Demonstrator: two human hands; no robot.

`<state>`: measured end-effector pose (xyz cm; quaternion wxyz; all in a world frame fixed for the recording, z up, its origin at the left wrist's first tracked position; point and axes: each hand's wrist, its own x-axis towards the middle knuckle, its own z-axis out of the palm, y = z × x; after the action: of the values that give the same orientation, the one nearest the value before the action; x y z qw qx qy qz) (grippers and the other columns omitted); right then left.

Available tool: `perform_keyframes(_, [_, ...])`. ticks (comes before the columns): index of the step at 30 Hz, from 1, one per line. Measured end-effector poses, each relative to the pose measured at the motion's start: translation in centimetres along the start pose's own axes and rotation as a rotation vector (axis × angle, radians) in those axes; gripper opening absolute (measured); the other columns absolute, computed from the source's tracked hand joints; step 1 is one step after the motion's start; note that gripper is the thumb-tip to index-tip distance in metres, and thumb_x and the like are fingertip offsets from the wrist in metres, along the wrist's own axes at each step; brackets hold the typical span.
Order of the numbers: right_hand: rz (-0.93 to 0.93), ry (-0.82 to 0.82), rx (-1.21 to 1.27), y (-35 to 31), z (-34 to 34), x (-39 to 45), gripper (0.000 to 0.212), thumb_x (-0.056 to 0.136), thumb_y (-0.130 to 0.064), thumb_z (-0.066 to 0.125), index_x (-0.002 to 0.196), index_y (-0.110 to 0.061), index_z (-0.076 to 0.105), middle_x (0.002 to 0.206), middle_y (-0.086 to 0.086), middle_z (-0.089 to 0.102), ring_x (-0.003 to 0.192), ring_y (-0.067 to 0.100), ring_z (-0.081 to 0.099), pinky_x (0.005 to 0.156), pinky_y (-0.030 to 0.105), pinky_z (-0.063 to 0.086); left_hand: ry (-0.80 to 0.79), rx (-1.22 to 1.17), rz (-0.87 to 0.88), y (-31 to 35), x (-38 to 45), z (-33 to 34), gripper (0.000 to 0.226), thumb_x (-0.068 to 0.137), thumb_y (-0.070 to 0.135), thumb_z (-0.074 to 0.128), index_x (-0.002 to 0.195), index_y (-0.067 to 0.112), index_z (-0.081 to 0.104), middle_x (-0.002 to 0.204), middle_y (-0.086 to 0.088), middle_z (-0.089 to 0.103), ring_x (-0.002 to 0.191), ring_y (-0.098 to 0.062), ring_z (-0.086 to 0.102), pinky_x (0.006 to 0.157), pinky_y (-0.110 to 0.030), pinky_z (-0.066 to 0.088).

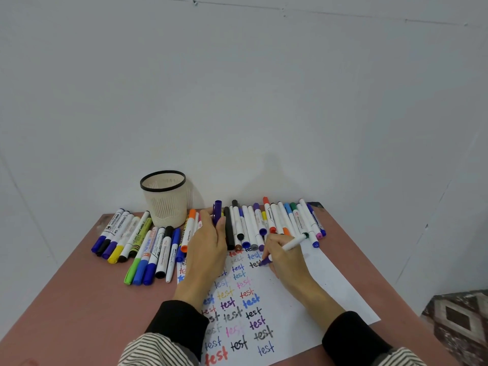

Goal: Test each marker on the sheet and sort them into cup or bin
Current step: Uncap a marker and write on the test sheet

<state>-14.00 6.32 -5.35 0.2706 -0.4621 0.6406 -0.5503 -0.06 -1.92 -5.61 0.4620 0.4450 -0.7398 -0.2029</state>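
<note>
One white-barrelled purple marker is pinched in your right hand, tip on the sheet, your left hand pinching its purple cap, one basket cup behind, perhaps forty markers lying around.

One mesh cup stands on the one counter; one white sheet lies on it; two hands are in view, the left hand and the right hand; one uncapped marker is in the right, one purple cap in the left; about fourteen markers lie in the left group, though overlap blurs the tally; roughly twenty lie in the right row, the exact number uncertain; some thirty "test" words show on the sheet, others hidden by the hands.
</note>
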Motion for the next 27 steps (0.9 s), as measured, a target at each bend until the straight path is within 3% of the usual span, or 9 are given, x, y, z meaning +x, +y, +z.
perform_keyframes(2, [-0.031,-0.016,0.033,-0.2,-0.2,-0.1,0.032,0.097,-0.008,0.047,0.066,-0.013,0.054,0.058,-0.002,0.053,0.051,0.005,0.048,0.050,0.017,0.041,0.007,-0.005,-0.005,0.0,0.0,0.0,0.024,0.102,0.040,0.033,0.116,0.021,0.038,0.081,0.006,0.058,0.069,-0.009,0.059,0.056,-0.026,0.048])
perform_keyframes(4, [-0.055,-0.057,0.008,-0.5,-0.1,-0.4,0.026,0.097,-0.017,0.053,0.071,-0.014,0.054,0.058,0.002,0.057,0.056,0.007,0.053,0.061,0.011,0.046,0.020,-0.016,-0.008,0.0,0.0,0.0,0.025,0.102,0.039,0.033,0.120,0.022,0.037,0.083,0.006,0.058,0.069,-0.007,0.058,0.054,-0.022,0.043])
perform_keyframes(7, [-0.071,-0.039,-0.039,-0.4,0.0,-0.4,0.042,0.093,-0.033,0.062,0.062,-0.010,0.045,0.053,0.007,0.052,0.053,0.012,0.053,0.064,0.013,0.048,0.029,-0.022,-0.010,0.1,0.0,-0.1,0.026,0.102,0.038,0.034,0.121,0.020,0.038,0.082,0.005,0.059,0.068,-0.006,0.057,0.053,-0.019,0.038])
perform_keyframes(9, [-0.045,-0.020,-0.045,-0.2,0.0,-0.3,0.044,0.092,-0.027,0.064,0.060,-0.008,0.042,0.053,0.008,0.043,0.047,0.015,0.044,0.054,0.024,0.047,0.017,-0.030,-0.016,0.2,0.0,0.0,0.026,0.102,0.039,0.034,0.120,0.020,0.039,0.085,0.006,0.059,0.071,-0.005,0.057,0.055,-0.019,0.042])
perform_keyframes(12, [0.012,-0.013,-0.078,0.1,0.1,0.0,0.038,0.091,-0.013,0.061,0.059,-0.010,0.040,0.056,0.008,0.038,0.045,0.013,0.037,0.043,0.021,0.038,0.010,-0.036,-0.006,0.2,-0.1,-0.1,0.026,0.102,0.038,0.035,0.119,0.019,0.040,0.084,0.007,0.058,0.071,-0.006,0.058,0.056,-0.020,0.041])
perform_keyframes(15, [0.026,-0.041,-0.130,0.4,0.2,0.0,0.040,0.091,-0.012,0.060,0.057,-0.013,0.039,0.054,0.004,0.039,0.042,0.008,0.039,0.045,0.023,0.038,0.020,-0.038,-0.013,0.1,-0.1,-0.2,0.022,0.102,0.038,0.036,0.118,0.022,0.039,0.086,0.006,0.059,0.071,-0.005,0.057,0.055,-0.018,0.039])
perform_keyframes(19, [0.013,-0.022,-0.143,0.6,0.2,0.0,0.036,0.091,-0.012,0.058,0.060,-0.011,0.041,0.061,0.012,0.042,0.054,0.015,0.049,0.047,0.015,0.040,0.023,-0.032,-0.027,0.2,-0.1,-0.3,0.028,0.102,0.039,0.036,0.121,0.019,0.040,0.082,0.003,0.060,0.069,-0.010,0.059,0.054,-0.022,0.044])
perform_keyframes(23, [0.015,-0.051,-0.155,0.7,0.3,0.2,0.039,0.091,-0.014,0.059,0.057,-0.013,0.040,0.057,0.008,0.042,0.051,0.014,0.046,0.050,0.024,0.040,0.019,-0.030,-0.024,0.3,-0.2,-0.4,0.031,0.102,0.039,0.036,0.124,0.018,0.040,0.080,0.004,0.059,0.067,-0.010,0.058,0.054,-0.022,0.043])
perform_keyframes(27, [-0.007,-0.014,-0.126,0.5,0.3,0.1,0.038,0.091,-0.005,0.056,0.059,-0.009,0.037,0.056,0.007,0.035,0.055,0.017,0.037,0.052,0.008,0.040,0.016,-0.036,-0.030,0.1,-0.2,-0.4,0.032,0.102,0.039,0.036,0.124,0.017,0.040,0.077,0.001,0.060,0.064,-0.012,0.058,0.052,-0.021,0.040])
